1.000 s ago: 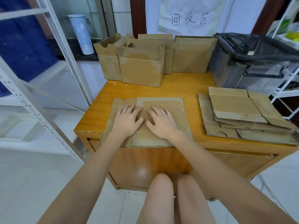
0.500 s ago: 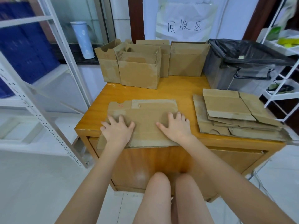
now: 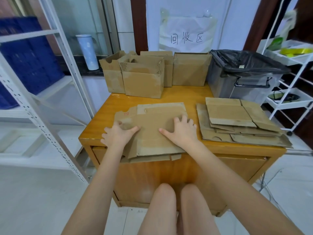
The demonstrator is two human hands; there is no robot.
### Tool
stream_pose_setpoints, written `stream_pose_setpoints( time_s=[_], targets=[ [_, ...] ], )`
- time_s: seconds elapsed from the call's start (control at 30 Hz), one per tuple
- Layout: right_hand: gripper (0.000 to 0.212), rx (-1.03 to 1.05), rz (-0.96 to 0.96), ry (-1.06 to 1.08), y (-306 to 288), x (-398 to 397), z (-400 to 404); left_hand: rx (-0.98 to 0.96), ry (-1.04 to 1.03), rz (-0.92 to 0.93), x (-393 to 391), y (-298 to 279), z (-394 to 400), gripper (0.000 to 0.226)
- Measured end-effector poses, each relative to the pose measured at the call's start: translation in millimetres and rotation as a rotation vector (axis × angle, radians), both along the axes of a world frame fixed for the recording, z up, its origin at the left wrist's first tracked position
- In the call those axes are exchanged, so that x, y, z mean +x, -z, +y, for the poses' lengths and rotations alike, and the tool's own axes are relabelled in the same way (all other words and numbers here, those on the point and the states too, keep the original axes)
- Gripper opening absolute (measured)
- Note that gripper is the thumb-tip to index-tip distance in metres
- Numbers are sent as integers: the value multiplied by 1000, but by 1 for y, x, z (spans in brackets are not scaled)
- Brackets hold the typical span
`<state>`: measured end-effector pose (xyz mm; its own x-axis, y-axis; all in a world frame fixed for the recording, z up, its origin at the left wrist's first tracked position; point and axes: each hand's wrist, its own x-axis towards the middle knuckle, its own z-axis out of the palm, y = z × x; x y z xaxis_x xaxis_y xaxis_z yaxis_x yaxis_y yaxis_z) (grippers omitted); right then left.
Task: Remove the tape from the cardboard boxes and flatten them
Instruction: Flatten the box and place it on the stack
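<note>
On the counter [image 3: 101, 119], front centre, flattened box [image 3: 152, 133] lies flat, its near edge hanging over counter front edge. Left of counter: white shelf frame [image 3: 55, 102], blue crates [image 3: 28, 53], pale tumbler [image 3: 87, 51] on dark ledge behind. Left hand [image 3: 116, 135] lies on left part of flattened box, grip spread, fingers straight, palm down, holding nothing. Right hand [image 3: 183, 130] on right part of same box, grip spread too, thumb pointing inward. Counter back edge: upright boxes [image 3: 143, 83], four or so, tops open, packed close. Right of flattened box: stack of flat cardboard [image 3: 237, 121], just beside right hand, not touching. Back right corner of counter: bin [image 3: 240, 78] with black liner. Right of counter: white cart [image 3: 291, 78]. Paper sign [image 3: 186, 38] on wall behind.
</note>
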<state>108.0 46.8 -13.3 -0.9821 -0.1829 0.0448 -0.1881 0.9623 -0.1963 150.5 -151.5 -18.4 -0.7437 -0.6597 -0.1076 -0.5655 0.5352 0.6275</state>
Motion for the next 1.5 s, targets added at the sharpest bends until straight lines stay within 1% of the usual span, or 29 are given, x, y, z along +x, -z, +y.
stream_pose_setpoints(
  time_s=[0.07, 0.13, 0.27, 0.37, 0.47, 0.57, 0.73, 0.93, 1.1, 1.2, 1.33, 1.43, 1.5],
  targets=[
    [84, -15, 17, 12, -5, 2, 7, 107, 11, 20, -2, -6, -3, 83],
    [84, -27, 37, 26, -11, 3, 15, 120, 54, 23, -5, -13, 2, 80],
    [83, -61, 107, 84, -24, 4, 35, -37, 132, 41, -11, -37, 30, 89],
    [85, -78, 183, 137, -40, 1, 57, -74, 193, 116, -23, -53, 55, 90],
    [85, -75, 209, 195, -54, -9, 89, -145, 282, 156, -41, -62, 87, 88],
    [85, -91, 170, 263, -61, -22, 129, -233, 376, 134, -59, -66, 128, 86],
    [82, -107, 118, 355, -66, -42, 205, -236, 540, 72, -87, -63, 199, 86],
    [83, -92, 50, 385, -56, -60, 269, -299, 616, 19, -110, -54, 255, 87],
    [82, -98, -17, 347, -37, -75, 284, -358, 618, -40, -122, -35, 273, 85],
    [89, -124, -54, 354, -27, -87, 290, -381, 609, -66, -130, -25, 276, 85],
    [95, -87, -108, 347, -14, -101, 294, -396, 633, -152, -137, -10, 279, 85],
    [93, -89, -115, 340, -4, -105, 296, -479, 621, -148, -137, 2, 281, 86],
    [88, -99, -99, 342, 1, -104, 296, -531, 614, -128, -137, 8, 282, 86]
  ],
)
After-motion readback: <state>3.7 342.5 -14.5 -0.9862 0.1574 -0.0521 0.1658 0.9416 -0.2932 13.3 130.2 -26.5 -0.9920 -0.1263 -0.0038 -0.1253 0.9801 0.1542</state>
